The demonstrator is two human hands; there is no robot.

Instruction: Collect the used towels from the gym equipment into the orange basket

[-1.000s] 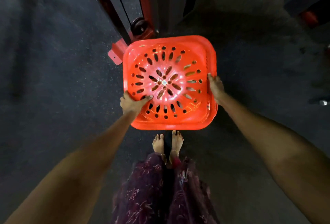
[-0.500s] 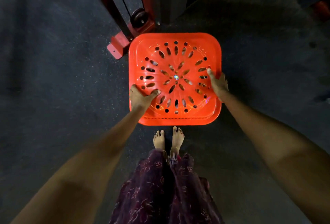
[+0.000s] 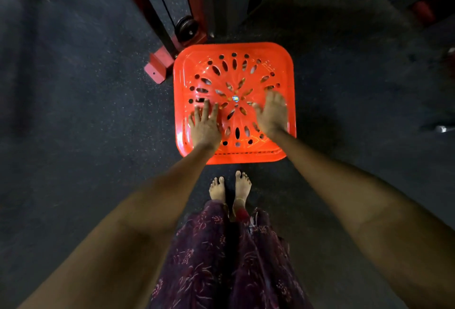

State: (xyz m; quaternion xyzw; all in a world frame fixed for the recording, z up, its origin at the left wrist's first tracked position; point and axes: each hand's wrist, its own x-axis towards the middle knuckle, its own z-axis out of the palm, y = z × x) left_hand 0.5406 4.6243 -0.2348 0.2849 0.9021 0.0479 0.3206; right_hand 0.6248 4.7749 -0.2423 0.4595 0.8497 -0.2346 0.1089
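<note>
your way past the orange basket [image 3: 234, 153] is blocked at upper centre by the red machine frame [image 3: 167, 60], which touches its upper-left corner. dark floor [image 3: 73, 112] lies open to left and right; your bare feet [image 3: 230, 188] stand just below it.

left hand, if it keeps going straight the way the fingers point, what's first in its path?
The left hand points up-frame over the orange basket. Straight on, it would probably meet the basket's far wall first, then the red machine frame beyond. Its height above the basket floor is unclear.
</note>
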